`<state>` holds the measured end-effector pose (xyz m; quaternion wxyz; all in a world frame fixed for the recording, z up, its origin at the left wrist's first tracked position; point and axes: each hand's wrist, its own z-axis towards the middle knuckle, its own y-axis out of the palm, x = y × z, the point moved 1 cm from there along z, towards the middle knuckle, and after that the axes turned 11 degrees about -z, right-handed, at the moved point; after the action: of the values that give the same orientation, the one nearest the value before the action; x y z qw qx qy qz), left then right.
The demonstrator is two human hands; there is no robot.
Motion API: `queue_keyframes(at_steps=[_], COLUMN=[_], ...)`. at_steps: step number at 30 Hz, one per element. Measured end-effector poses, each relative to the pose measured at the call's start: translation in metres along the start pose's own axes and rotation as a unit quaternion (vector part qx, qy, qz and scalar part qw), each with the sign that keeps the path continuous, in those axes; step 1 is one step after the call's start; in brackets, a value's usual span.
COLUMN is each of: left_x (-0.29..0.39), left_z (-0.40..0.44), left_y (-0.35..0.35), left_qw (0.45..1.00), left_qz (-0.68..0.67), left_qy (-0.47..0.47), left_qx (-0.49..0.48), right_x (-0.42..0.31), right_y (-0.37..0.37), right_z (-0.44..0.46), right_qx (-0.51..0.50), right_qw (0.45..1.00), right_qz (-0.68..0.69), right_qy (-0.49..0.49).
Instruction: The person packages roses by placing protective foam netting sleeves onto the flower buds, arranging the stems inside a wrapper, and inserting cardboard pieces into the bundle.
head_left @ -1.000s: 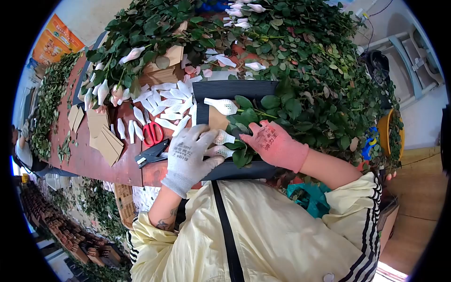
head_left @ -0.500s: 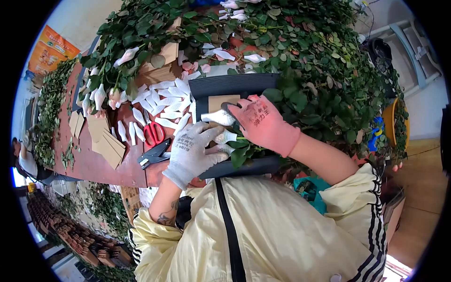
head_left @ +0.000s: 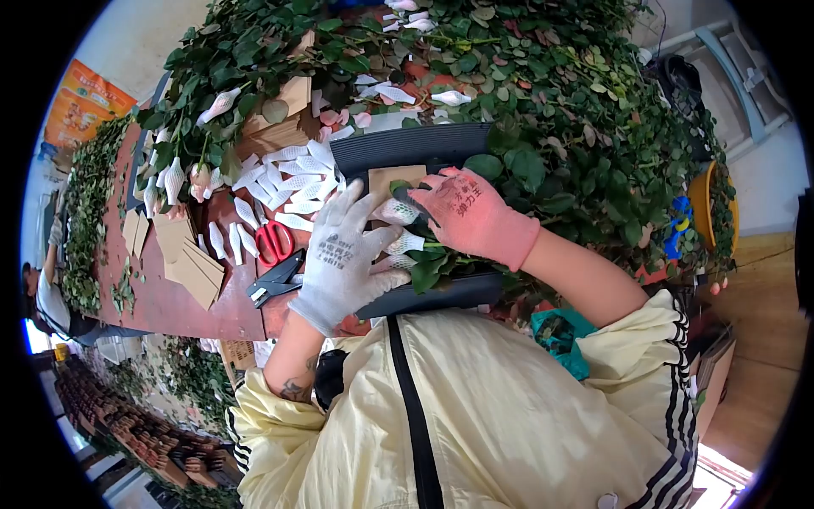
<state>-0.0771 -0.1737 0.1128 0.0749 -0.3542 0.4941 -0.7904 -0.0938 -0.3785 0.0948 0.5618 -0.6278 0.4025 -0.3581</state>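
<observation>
My right hand [head_left: 475,216], in a pink glove, is closed at the base of a rose bud in a white mesh sleeve [head_left: 397,211]. Just below it lies a second sleeved rose bud [head_left: 405,243], its leafy stem running right under my right hand. My left hand [head_left: 335,259], in a white glove, is spread beside both buds, with its fingertips at their left side. Behind the buds a piece of brown cardboard [head_left: 395,176] lies in a black ribbed holder [head_left: 411,146].
White mesh sleeves [head_left: 292,178] are piled left of the holder. Red-handled scissors [head_left: 274,243], a black stapler-like tool [head_left: 275,280] and cardboard pieces [head_left: 197,271] lie on the red table [head_left: 161,297]. Leafy rose stems [head_left: 560,110] cover the back and right. Another person [head_left: 51,297] is at far left.
My left fingers have stretched out and spread upward beside the buds. The upper bud has come down next to the lower one, with my right hand still on it.
</observation>
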Motion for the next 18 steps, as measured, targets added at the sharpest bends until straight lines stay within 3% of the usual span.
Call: queue_keyframes(at_steps=[2, 5, 7, 10, 12, 13, 15, 16, 18], left_x=[-0.014, -0.025, -0.033, -0.041, -0.039, -0.038, -0.035, -0.035, -0.037], left_z=[0.005, 0.005, 0.007, 0.007, 0.008, 0.007, 0.008, 0.008, 0.007], left_y=[0.003, 0.002, 0.005, 0.002, 0.002, 0.002, 0.001, 0.001, 0.004], left_qw=[0.996, 0.988, 0.980, 0.970, 0.974, 0.974, 0.975, 0.977, 0.975], left_qz=[-0.049, -0.141, -0.176, -0.213, -0.200, -0.201, -0.202, -0.192, -0.208], left_qy=[0.075, 0.042, 0.086, 0.073, 0.057, 0.052, 0.051, 0.050, 0.048], left_qx=[-0.025, -0.049, -0.028, -0.088, -0.089, -0.086, -0.082, -0.082, -0.069], right_x=[-0.004, -0.031, -0.048, -0.039, -0.030, -0.027, -0.022, -0.021, -0.021], right_y=[-0.001, -0.041, -0.062, -0.035, -0.023, -0.013, 0.000, 0.002, 0.007], right_z=[-0.003, -0.012, -0.019, -0.023, -0.024, -0.025, -0.027, -0.025, -0.023], right_qx=[0.043, -0.006, -0.060, -0.056, 0.062, 0.060, 0.260, 0.259, 0.164], right_qw=[0.998, 0.997, 0.993, 0.988, 0.991, 0.990, 0.948, 0.947, 0.968], right_qz=[-0.043, -0.065, -0.081, -0.063, -0.009, -0.008, -0.048, -0.049, -0.076], right_qy=[-0.005, -0.036, -0.058, -0.126, -0.121, -0.126, -0.179, -0.182, -0.172])
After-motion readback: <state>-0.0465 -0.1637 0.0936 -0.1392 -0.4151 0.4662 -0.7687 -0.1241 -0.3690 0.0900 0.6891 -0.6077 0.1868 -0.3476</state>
